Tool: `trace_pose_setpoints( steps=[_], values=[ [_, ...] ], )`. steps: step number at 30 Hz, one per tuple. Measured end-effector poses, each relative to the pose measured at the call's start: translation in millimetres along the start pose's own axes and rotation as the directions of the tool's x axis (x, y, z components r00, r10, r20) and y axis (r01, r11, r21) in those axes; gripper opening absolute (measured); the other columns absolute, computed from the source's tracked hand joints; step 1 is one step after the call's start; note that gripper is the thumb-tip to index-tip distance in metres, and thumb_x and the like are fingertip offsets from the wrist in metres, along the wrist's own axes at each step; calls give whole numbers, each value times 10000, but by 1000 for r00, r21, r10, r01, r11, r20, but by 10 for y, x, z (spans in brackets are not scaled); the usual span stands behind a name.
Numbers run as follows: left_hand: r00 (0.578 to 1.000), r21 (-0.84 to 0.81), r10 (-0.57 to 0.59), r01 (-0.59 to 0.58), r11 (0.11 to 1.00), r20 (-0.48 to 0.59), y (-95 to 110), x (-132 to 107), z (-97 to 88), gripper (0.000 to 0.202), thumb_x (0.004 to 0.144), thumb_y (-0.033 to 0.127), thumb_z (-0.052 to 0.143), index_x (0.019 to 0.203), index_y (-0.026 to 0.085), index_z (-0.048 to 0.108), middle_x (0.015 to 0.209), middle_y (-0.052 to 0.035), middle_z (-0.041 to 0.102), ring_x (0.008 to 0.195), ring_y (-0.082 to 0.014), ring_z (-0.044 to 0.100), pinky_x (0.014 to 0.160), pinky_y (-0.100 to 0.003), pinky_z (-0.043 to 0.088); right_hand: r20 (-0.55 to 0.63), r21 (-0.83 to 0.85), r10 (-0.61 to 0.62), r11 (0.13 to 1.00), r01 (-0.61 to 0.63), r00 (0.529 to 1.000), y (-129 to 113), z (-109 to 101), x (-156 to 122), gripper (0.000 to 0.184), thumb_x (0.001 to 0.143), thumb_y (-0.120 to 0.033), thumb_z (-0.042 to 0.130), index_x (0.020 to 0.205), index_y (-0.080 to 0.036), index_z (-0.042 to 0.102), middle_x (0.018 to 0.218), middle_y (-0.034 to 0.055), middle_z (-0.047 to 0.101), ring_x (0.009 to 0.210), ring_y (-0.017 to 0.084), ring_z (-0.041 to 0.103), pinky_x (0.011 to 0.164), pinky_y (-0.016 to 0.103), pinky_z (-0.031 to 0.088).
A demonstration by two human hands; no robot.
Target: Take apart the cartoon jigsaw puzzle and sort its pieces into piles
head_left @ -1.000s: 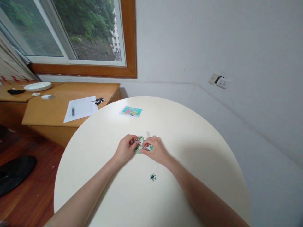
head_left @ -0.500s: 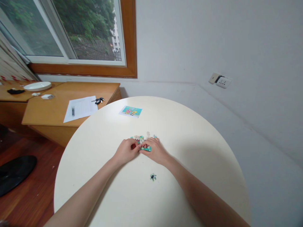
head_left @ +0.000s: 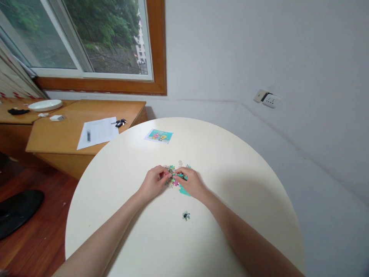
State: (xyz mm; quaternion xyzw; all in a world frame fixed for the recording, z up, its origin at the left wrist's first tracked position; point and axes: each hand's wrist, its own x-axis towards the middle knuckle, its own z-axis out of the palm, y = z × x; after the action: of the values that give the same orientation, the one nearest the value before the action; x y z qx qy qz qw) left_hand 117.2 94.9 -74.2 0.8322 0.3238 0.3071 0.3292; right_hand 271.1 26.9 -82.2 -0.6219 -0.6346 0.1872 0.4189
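Observation:
My left hand (head_left: 154,182) and my right hand (head_left: 191,183) meet over a small heap of jigsaw puzzle pieces (head_left: 171,168). Fingers of both hands are pinched close together. A teal puzzle piece (head_left: 180,176) shows at the right fingertips, and its left end reaches the left fingertips; what else the left fingers cover is hidden. Just under the right hand, a larger teal puzzle part (head_left: 183,191) lies flat on the table, partly covered. Beside it is a pink puzzle piece (head_left: 175,183). Nearer to me lies a dark-and-pale puzzle piece (head_left: 186,216), apart from the heap.
The round white table (head_left: 121,231) carries a colourful picture card (head_left: 160,136) toward its far side. At left stands a wooden desk (head_left: 66,132) with a paper sheet (head_left: 99,129), keys (head_left: 121,123) and a white plate (head_left: 45,105). A wall (head_left: 216,57) rises behind.
Both hands have lifted slightly from the table and now pinch a teal piece. The larger teal part and the pink piece beneath them have come into view.

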Motion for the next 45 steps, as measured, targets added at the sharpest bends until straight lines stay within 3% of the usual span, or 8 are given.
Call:
trace_pose_setpoints(
  steps=[5,11,16,23,30,35,39,45],
  values=[
    [1000,-62,15,-15,998,6,-17,-9,1,184,773,293,520,702,147,607,694,-45,591,656,-138,517,598,-232,393,-6,111,-1,994,2,1000,21,7,1,70,748,-138,583,752,-181,639,755,-3,666,695,132,580,659,235,421],
    [997,-85,-38,43,995,62,-19,-19,13,237,810,318,475,744,137,612,636,-22,590,574,-112,472,547,-214,365,3,177,1,984,-2,1000,2,-6,-4,92,743,-154,566,747,-182,653,742,-4,666,686,131,581,663,237,436],
    [996,-56,-83,84,995,21,-79,-5,15,252,809,325,473,737,128,614,576,-2,552,527,-100,429,511,-209,336,-3,180,-7,984,7,1000,34,6,-6,107,729,-155,581,758,-187,680,786,19,682,748,153,600,733,272,447],
    [994,-117,-20,33,993,107,-31,-27,29,288,825,309,466,992,137,624,613,0,566,536,-99,444,522,-204,360,11,281,94,955,-93,996,98,58,2,246,733,-187,572,951,-198,685,892,26,693,779,158,606,724,285,465],
    [989,-68,-6,16,998,147,-30,-29,37,242,823,304,462,741,136,615,594,-2,561,524,-92,423,513,-203,334,30,322,101,941,-106,994,78,53,-5,299,727,-219,578,1012,-179,660,776,17,685,691,140,591,688,274,467],
    [996,-80,-50,56,995,70,-23,-27,27,236,811,315,461,700,139,573,554,19,512,504,-85,401,492,-195,314,-28,307,143,943,-128,989,113,65,9,190,736,-252,565,876,-164,659,709,17,670,641,137,588,640,258,467],
    [996,-76,-78,82,994,49,10,-27,13,235,799,323,463,676,144,551,516,34,473,478,-79,377,469,-192,289,-9,321,132,939,-123,991,116,69,11,109,746,-240,526,743,-171,610,660,10,658,620,139,593,609,249,461],
    [995,-49,-84,86,995,46,39,-35,1,234,807,328,451,679,149,532,523,31,485,481,-83,387,477,-199,293,16,312,111,944,-110,994,78,43,3,84,753,-211,501,750,-182,580,661,3,649,623,136,589,604,244,458]
  ],
)
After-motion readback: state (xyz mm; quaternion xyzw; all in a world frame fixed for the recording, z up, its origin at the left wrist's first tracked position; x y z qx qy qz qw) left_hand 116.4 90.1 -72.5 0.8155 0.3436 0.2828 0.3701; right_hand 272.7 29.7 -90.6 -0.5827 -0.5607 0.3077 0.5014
